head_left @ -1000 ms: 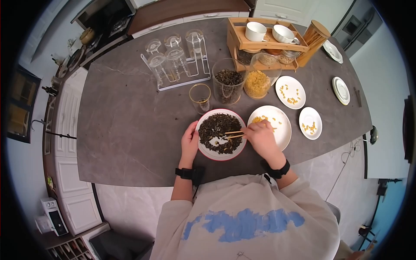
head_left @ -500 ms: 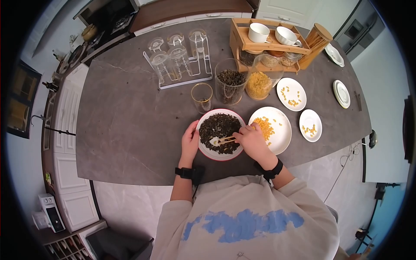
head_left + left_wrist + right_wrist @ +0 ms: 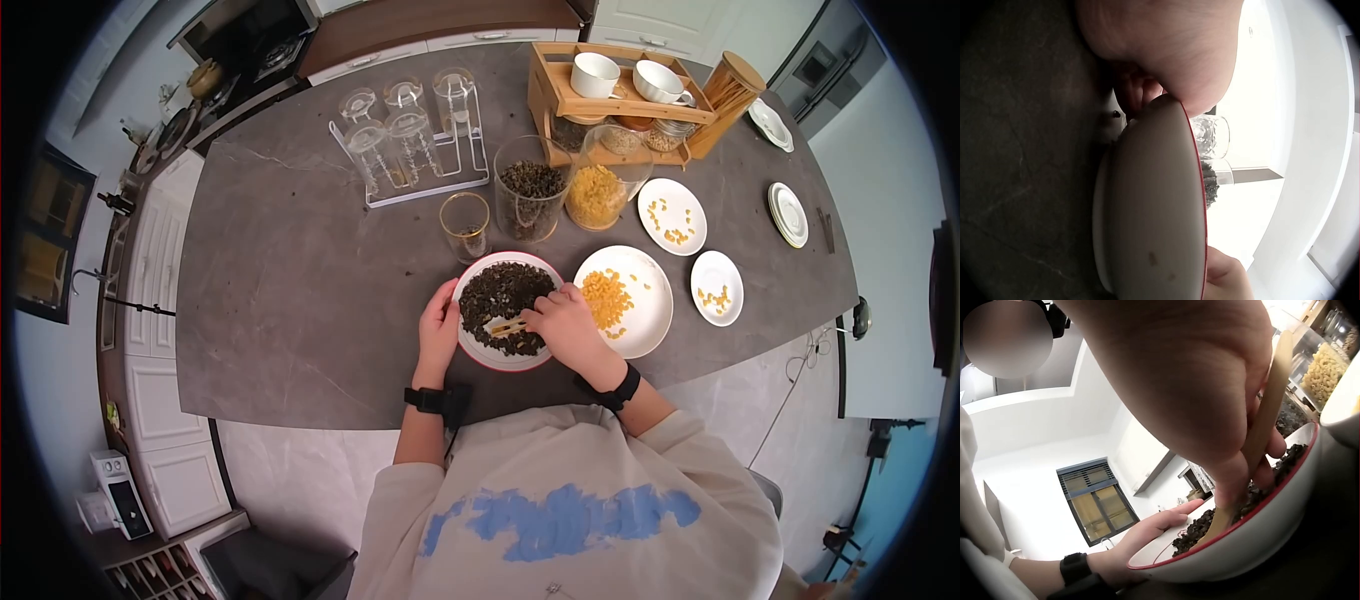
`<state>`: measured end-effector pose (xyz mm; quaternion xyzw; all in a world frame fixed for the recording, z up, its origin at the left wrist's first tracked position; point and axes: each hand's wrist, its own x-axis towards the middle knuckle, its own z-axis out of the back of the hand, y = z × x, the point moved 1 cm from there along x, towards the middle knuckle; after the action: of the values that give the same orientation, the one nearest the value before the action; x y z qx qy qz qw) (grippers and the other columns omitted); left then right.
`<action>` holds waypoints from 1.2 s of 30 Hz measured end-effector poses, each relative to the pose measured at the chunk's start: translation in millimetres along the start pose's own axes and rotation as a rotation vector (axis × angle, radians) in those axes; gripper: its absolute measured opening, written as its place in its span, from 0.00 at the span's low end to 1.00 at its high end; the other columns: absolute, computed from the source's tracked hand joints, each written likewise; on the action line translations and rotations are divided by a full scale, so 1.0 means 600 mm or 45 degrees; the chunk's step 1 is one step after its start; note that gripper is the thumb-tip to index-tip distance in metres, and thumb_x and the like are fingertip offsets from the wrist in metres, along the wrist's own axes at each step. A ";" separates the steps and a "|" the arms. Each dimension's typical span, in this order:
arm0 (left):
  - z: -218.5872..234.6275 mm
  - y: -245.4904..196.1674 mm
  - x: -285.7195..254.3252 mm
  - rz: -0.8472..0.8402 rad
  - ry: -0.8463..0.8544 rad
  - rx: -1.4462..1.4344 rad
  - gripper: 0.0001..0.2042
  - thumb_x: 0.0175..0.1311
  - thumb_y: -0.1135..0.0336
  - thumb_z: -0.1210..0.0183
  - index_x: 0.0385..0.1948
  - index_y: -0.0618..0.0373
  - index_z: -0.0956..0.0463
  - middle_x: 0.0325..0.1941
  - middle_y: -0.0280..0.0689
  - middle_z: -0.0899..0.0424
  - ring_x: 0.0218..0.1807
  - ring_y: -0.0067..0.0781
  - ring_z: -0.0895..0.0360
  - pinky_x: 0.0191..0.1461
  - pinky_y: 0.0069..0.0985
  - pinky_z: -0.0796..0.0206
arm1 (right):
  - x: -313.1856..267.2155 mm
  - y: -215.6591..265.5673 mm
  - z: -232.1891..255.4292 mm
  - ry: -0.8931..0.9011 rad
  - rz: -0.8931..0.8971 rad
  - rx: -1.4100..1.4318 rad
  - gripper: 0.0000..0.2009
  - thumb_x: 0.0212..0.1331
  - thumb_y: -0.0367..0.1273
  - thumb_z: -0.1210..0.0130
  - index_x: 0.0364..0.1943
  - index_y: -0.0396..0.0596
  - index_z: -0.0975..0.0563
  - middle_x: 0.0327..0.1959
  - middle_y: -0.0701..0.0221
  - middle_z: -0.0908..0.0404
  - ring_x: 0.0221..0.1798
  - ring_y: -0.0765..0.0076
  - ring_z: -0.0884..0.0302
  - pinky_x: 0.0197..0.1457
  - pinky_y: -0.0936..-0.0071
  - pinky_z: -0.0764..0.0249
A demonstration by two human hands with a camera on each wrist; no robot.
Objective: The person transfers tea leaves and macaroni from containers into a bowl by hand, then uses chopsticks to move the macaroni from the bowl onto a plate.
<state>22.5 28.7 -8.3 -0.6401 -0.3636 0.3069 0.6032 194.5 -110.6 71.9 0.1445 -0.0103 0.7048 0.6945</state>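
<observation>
In the head view, a white red-rimmed bowl (image 3: pixel 484 357) holds dark, dried, tea-like leaves (image 3: pixel 490 290) with a few pale bits among them. My left hand (image 3: pixel 438 325) grips the bowl's left side, its fingers low against the outer wall in the left wrist view. The right hand (image 3: pixel 570 325) pinches wooden tongs (image 3: pixel 1267 412) over the bowl's right half. Their tips reach down into the leaves, near a bare white patch of the bowl's bottom. Just right of the bowl is a white plate (image 3: pixel 655 305) with a heap of yellow pasta pieces (image 3: pixel 605 298).
Behind the bowl stand a gold-rimmed glass (image 3: pixel 465 225), a jar of dark leaves (image 3: pixel 530 195) and a jar of yellow pasta (image 3: pixel 597 195). Two smaller plates (image 3: pixel 672 190) with pasta lie to the right. Farther back are a glass rack (image 3: pixel 425 190) and a wooden shelf (image 3: pixel 620 105) with cups.
My right hand has moved left from the edge of the pasta plate to over the bowl, bringing the tongs' tips into the leaves. The left hand stays at the bowl.
</observation>
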 end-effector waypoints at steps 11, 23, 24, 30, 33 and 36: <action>0.001 0.003 0.001 0.024 0.012 0.021 0.17 0.67 0.78 0.56 0.57 0.68 0.34 0.57 0.42 0.25 0.58 0.29 0.29 0.63 0.24 0.40 | -0.026 -0.024 0.053 -0.081 -0.168 0.058 0.08 0.47 0.35 0.40 0.32 0.53 0.19 0.30 0.75 0.21 0.38 0.68 0.24 0.52 0.66 0.37; -0.001 -0.005 -0.002 0.042 -0.009 0.027 0.18 0.66 0.78 0.56 0.57 0.68 0.34 0.57 0.42 0.26 0.58 0.28 0.29 0.63 0.24 0.41 | -0.156 -0.122 0.105 -0.159 -0.694 -0.109 0.09 0.47 0.33 0.38 0.34 0.52 0.19 0.28 0.73 0.21 0.36 0.65 0.24 0.50 0.63 0.35; -0.001 -0.004 -0.001 0.037 -0.004 0.017 0.18 0.66 0.78 0.56 0.57 0.68 0.34 0.57 0.42 0.26 0.58 0.28 0.29 0.63 0.24 0.41 | -0.160 -0.124 0.102 -0.160 -0.708 -0.101 0.09 0.48 0.34 0.38 0.35 0.52 0.19 0.28 0.73 0.21 0.36 0.65 0.24 0.50 0.62 0.35; 0.002 -0.001 0.001 0.032 0.009 0.024 0.18 0.66 0.78 0.57 0.57 0.68 0.35 0.57 0.42 0.26 0.59 0.29 0.29 0.64 0.24 0.41 | -0.128 -0.100 0.085 -0.083 -0.572 -0.087 0.11 0.48 0.34 0.39 0.37 0.53 0.20 0.30 0.72 0.21 0.37 0.65 0.24 0.50 0.63 0.35; 0.001 0.000 0.000 0.029 0.002 0.033 0.17 0.66 0.79 0.57 0.57 0.69 0.35 0.57 0.42 0.26 0.59 0.29 0.30 0.64 0.24 0.41 | -0.102 -0.093 0.084 -0.170 -0.481 -0.014 0.10 0.49 0.34 0.39 0.38 0.52 0.20 0.31 0.71 0.21 0.37 0.63 0.24 0.50 0.63 0.35; -0.001 0.001 -0.001 0.028 -0.003 0.015 0.17 0.66 0.79 0.57 0.57 0.69 0.35 0.57 0.42 0.26 0.59 0.29 0.30 0.64 0.24 0.42 | -0.093 -0.118 0.093 -0.189 -0.545 -0.063 0.11 0.50 0.35 0.40 0.38 0.53 0.20 0.31 0.70 0.21 0.37 0.62 0.23 0.49 0.63 0.34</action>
<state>22.8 27.8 -8.7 -0.6401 -0.3555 0.3165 0.6031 274.1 -174.3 100.2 0.1777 -0.0478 0.5283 0.8289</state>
